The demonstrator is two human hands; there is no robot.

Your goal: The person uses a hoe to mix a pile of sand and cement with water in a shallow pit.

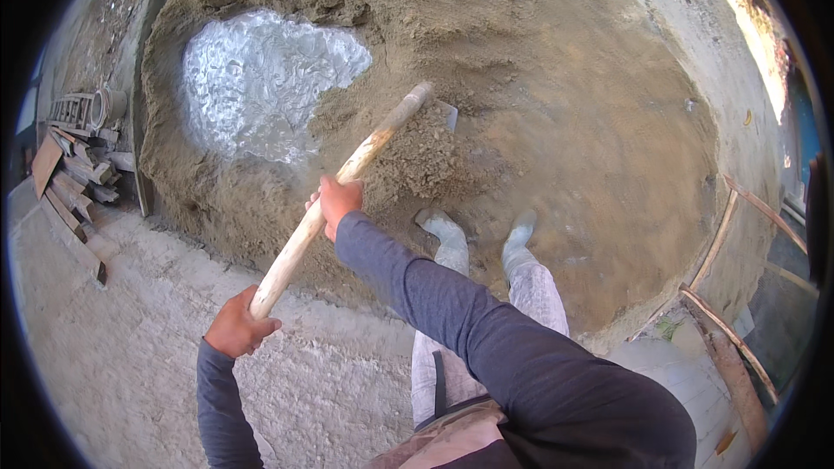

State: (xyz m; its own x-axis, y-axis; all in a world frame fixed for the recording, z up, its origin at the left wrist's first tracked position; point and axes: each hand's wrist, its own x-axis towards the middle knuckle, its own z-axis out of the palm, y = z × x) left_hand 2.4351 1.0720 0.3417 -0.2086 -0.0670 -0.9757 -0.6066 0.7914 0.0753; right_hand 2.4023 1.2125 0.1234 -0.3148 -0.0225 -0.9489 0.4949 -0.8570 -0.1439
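Note:
A hoe with a thick, pale wooden handle [300,239] slants from lower left to upper right before me. My left hand [238,326] is closed round the handle's near end. Farther up the same handle, my right hand [337,205] grips it with wrapped fingers. At its far end, part of a grey metal blade [448,115] shows; the rest is hidden by a clump of damp sand [421,156]. Just left of the blade, a shiny grey-white wet pool [265,82], like cement slurry, lies in a hollow of the brown sand [556,113].
My feet in grey boots [445,230] stand on the sand. A low concrete edge [347,300] runs along its near side. Scrap wood [76,175] and a bucket [108,107] lie at the left. Thin wooden poles [725,326] stand at the right, beside a curved concrete border [686,43].

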